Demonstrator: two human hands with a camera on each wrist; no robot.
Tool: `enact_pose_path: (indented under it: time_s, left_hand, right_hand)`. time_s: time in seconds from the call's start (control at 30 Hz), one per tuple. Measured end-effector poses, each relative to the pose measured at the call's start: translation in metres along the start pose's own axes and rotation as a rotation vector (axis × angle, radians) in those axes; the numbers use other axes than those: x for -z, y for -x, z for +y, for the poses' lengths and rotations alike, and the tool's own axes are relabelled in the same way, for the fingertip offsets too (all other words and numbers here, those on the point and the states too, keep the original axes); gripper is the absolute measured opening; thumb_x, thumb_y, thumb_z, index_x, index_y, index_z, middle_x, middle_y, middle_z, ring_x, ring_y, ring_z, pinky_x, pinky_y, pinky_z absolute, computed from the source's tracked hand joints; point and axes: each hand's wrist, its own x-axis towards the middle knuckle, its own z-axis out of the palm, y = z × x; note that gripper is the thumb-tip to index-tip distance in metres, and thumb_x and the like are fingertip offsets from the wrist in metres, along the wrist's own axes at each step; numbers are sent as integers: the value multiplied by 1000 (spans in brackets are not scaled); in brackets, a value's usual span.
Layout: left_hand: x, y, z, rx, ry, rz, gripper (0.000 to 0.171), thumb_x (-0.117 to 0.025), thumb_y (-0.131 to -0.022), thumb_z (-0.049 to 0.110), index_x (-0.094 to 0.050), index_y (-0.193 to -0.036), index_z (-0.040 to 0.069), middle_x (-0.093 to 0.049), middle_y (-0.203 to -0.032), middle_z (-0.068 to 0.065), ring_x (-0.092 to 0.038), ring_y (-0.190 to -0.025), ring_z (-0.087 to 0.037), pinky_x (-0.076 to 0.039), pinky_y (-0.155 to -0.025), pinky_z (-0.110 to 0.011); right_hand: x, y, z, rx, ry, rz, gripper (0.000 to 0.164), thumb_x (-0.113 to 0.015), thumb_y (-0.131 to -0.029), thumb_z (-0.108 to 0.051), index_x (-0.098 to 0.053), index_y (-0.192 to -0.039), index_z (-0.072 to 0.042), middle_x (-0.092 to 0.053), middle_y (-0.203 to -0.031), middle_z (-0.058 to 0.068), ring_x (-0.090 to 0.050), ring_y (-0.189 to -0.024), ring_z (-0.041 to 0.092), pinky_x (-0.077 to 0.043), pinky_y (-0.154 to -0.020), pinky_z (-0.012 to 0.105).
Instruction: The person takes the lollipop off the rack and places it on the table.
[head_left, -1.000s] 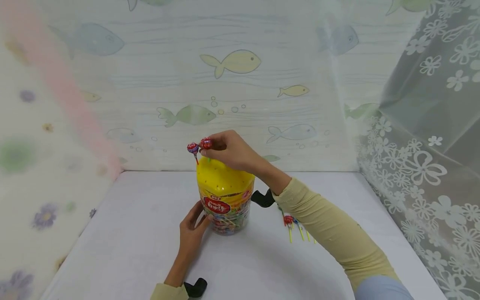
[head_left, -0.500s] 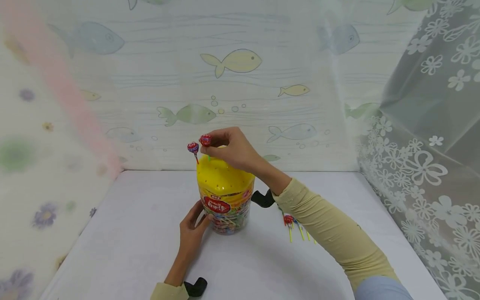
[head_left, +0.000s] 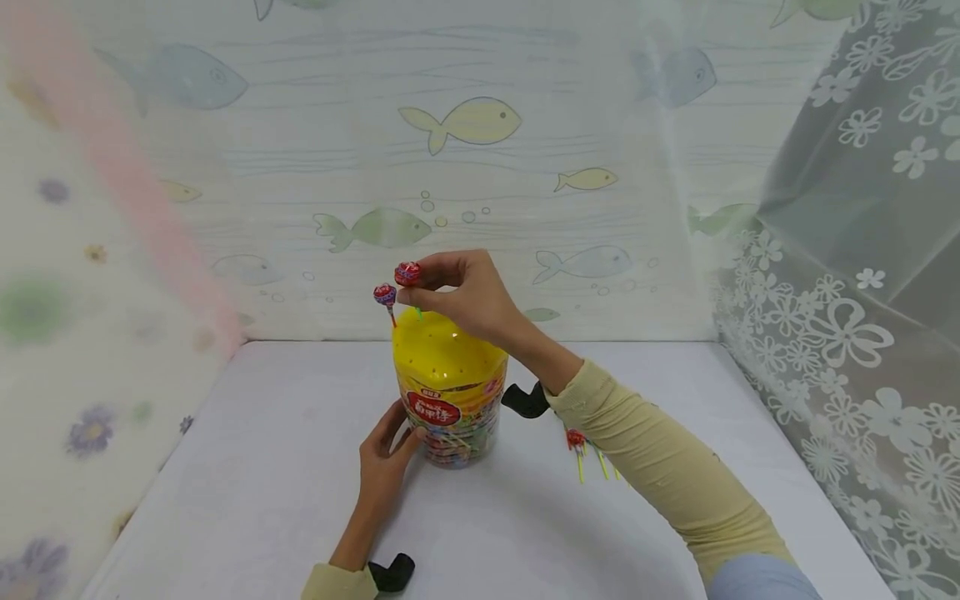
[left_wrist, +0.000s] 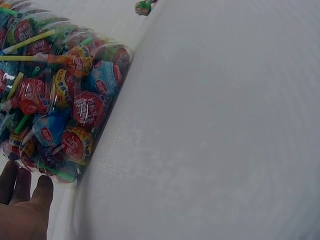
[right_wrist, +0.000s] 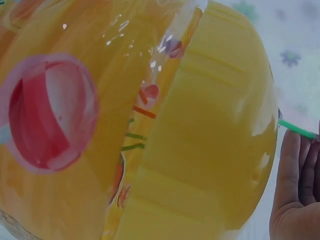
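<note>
A clear plastic jar (head_left: 457, 442) of wrapped lollipops, topped by a yellow lid (head_left: 450, 354) with small holes, stands upright on the table. My left hand (head_left: 386, 450) rests against its lower left side, thumb toward the front; in the left wrist view the fingertips (left_wrist: 44, 186) are right at the jar wall. Above the lid, my right hand (head_left: 472, 292) pinches a red-wrapped lollipop (head_left: 407, 273). Its green stick (right_wrist: 297, 128) reaches down to the lid top in the right wrist view. Beside it, another lollipop (head_left: 385, 294) stands upright in the lid's left edge.
Several lollipops (head_left: 575, 440) with yellow sticks lie on the white table (head_left: 285, 467) to the right, partly hidden by the right sleeve (head_left: 660, 454). Fish-patterned sheeting (head_left: 480, 192) rises behind the table, and a flowered sheer curtain (head_left: 847, 333) hangs at the right.
My right hand has risen slightly and shifted a little left with the lollipop, so more of its green stick shows. My left hand and the jar have stayed in place.
</note>
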Motion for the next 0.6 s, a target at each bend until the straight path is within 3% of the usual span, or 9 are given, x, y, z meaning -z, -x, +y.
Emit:
enact_pose_path:
  time_s: [0.33,0.6]
  left_hand:
    - [-1,1,0,-4,5,1,61,-68,-98,9,-44,-154,10,-47,-155,-6,-45,-141,-8,-42,-111,-18]
    - [-2,3,-1,-18,-6,14,60,-68,-98,9,-44,-153,9,-47,-156,-8,-45,-141,-9,-42,-111,-19]
  right_hand:
    - [3,8,-4,8,-45,19,17,-77,-91,-10,-76,-105,-1,-77,-96,8,-68,-79,22,-63,-73,32]
    - [6,19,-7,17,-12,-9,17,-73,-94,-11,-77,-108,-1,-77,-98,7,-68,-82,20,-62,-77,30]
